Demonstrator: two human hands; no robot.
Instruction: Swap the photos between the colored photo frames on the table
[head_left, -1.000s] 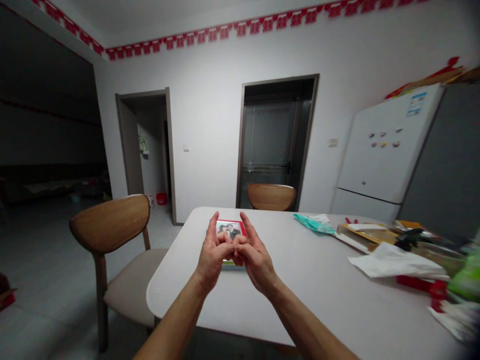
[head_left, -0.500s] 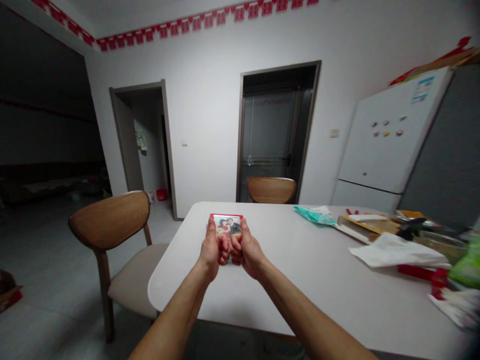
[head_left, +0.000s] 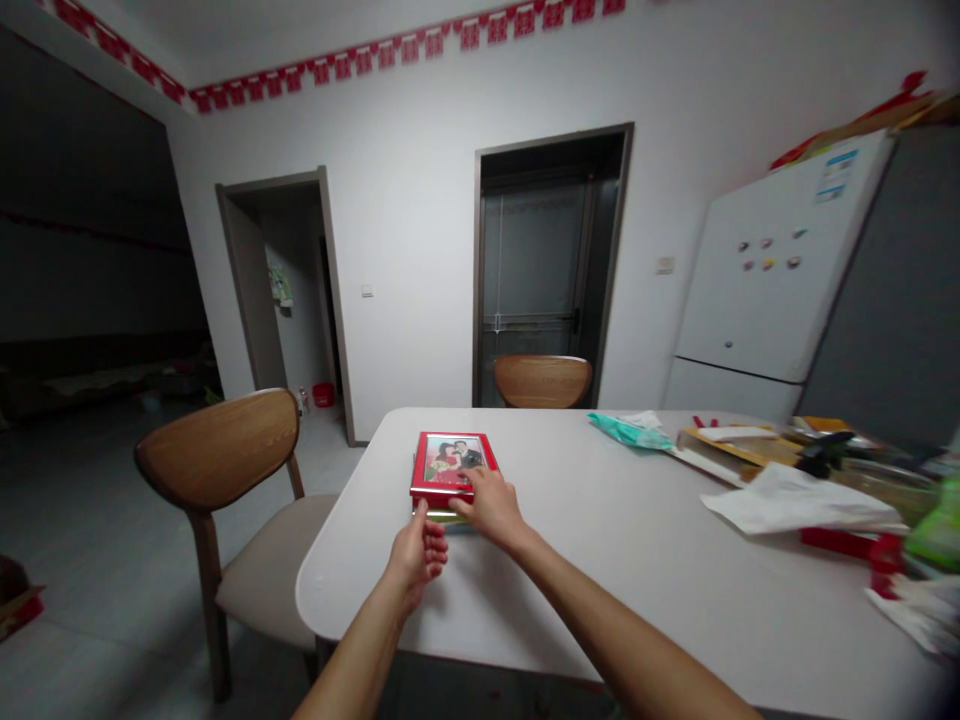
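The white table (head_left: 592, 560) spreads across the near scene, with a white refrigerator (head_left: 772, 310) beyond its far right side. A wooden chair (head_left: 225, 450) stands at its left, and another chair back (head_left: 543, 382) rises behind its far edge. Crumpled white paper (head_left: 802, 514) lies toward the right, with a teal packet (head_left: 631, 432) farther off. The red picture frame (head_left: 456, 460) lies flat, picture up, on the table's far left part, over something with a yellow-green edge (head_left: 442, 517).

The right hand (head_left: 496, 508) rests on the frame's near right corner, fingers over the top and thumb by the near edge; whether it grips, I cannot tell. The left hand (head_left: 417, 552) is apart from it, just off the near left corner, holding nothing, fingers loosely curled and thumb raised; contact there is unclear. The step in hand looks like handling or settling the frame. A two-handed hold would call for the left thumb and fingers to meet its left edge.
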